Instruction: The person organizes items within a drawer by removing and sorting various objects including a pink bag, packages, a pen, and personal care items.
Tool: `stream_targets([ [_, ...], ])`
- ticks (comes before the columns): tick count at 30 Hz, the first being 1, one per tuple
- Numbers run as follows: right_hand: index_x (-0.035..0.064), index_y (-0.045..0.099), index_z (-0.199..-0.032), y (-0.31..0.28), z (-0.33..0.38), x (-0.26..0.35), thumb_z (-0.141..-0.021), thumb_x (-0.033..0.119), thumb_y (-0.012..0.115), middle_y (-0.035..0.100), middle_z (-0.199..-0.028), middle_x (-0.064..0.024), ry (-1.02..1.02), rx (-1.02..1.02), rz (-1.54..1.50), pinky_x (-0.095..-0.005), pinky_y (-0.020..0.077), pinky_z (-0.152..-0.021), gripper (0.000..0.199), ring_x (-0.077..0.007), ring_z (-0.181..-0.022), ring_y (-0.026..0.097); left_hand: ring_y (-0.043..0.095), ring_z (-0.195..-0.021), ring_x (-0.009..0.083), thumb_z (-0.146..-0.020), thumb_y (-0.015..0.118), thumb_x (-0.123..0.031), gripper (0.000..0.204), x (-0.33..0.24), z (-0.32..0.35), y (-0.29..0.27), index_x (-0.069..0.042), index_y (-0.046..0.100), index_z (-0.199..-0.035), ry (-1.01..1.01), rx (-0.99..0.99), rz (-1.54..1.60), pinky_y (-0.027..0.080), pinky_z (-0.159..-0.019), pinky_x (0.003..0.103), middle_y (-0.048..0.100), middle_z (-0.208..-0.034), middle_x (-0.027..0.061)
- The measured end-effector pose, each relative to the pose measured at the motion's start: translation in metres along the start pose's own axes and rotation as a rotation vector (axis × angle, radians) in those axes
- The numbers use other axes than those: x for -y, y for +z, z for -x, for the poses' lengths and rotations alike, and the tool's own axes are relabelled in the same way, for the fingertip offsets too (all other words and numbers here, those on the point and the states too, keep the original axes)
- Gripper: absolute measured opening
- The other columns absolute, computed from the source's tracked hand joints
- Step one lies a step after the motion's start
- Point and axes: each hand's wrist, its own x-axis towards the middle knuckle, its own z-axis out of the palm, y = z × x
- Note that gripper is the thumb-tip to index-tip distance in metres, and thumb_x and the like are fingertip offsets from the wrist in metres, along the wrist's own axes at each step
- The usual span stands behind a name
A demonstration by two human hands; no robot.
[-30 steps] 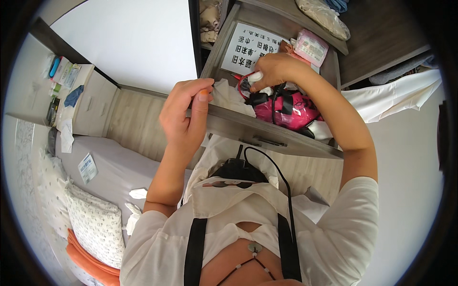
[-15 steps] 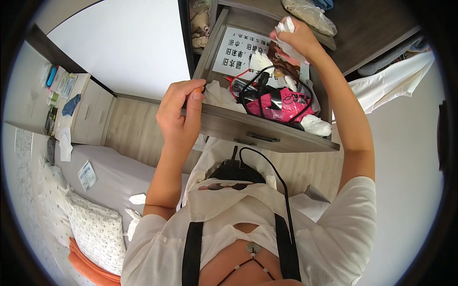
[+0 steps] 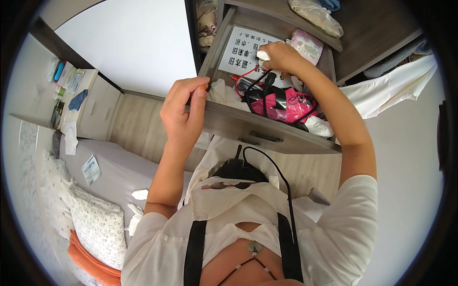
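A grey wooden drawer (image 3: pixel 224 110) is pulled out in front of me. My left hand (image 3: pixel 182 107) is closed at its left front corner, thumb and index finger pinched against the edge. Inside the drawer, my right hand (image 3: pixel 282 58) has its fingers closed on a white crumpled tissue (image 3: pixel 263 56). Under and beside that hand lie a white sheet with black characters (image 3: pixel 238 50), a pink bag (image 3: pixel 285 112) and a looped black cable (image 3: pixel 254 89). A pink-and-white package (image 3: pixel 307 46) sits in the drawer's back right corner.
More white crumpled tissue (image 3: pixel 318 127) lies at the drawer's right front. White cloth (image 3: pixel 381 97) hangs on the right. A bed (image 3: pixel 119 164) with a patterned pillow (image 3: pixel 98 221) is at the lower left, near a pale cabinet (image 3: pixel 93 107). A bagged item (image 3: pixel 317 16) rests above the drawer.
My right hand has come down and left from the drawer's back right, with the white tissue in it. The pink-and-white package now shows there. My left hand stays at the corner.
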Motion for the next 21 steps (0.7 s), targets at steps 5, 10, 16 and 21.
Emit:
stream_targets([
  [5,0.0073,0.060,-0.093,0.003,-0.001,0.001,-0.064,0.014,0.066,0.063,-0.086,-0.0131,-0.112,-0.189,-0.133,-0.0380,0.0470,-0.073,0.030,-0.0297,-0.082,0.060,0.057,-0.068,0.0122,-0.088,0.051,-0.005,0.012,0.000,-0.001,0.000,0.002,0.060,-0.091,0.017,0.001,-0.016,0.047,-0.060,0.022,0.059,-0.083,0.0085],
  [10,0.0055,0.060,-0.092,-0.010,-0.002,0.043,-0.069,0.013,0.062,0.060,-0.084,-0.0078,-0.338,-0.025,-0.629,-0.0302,0.0451,-0.071,0.024,-0.0181,-0.079,0.057,0.057,-0.068,0.0121,-0.087,0.051,-0.004,0.011,0.002,0.000,0.002,0.002,0.060,-0.091,0.019,-0.018,-0.007,0.046,-0.059,0.022,0.059,-0.083,0.0085],
  [16,0.0064,0.056,-0.110,0.011,0.011,0.100,-0.066,0.031,0.071,0.061,-0.099,-0.0165,-0.372,0.313,-0.262,-0.0361,0.0478,-0.077,0.052,-0.0281,-0.093,0.059,0.057,-0.067,0.0122,-0.087,0.050,-0.002,0.011,0.001,0.000,0.000,0.002,0.060,-0.091,0.041,-0.006,-0.048,0.045,-0.058,0.021,0.059,-0.082,0.0088],
  [21,0.0128,0.057,-0.106,0.005,0.025,0.113,-0.069,0.017,0.064,0.060,-0.093,-0.0130,-0.407,0.206,0.003,-0.0389,0.0492,-0.072,0.037,-0.0275,-0.088,0.060,0.057,-0.063,0.0129,-0.082,0.055,0.001,0.011,0.003,0.001,0.003,-0.001,0.062,-0.091,0.062,-0.054,-0.031,0.045,-0.057,0.022,0.060,-0.079,0.0089],
])
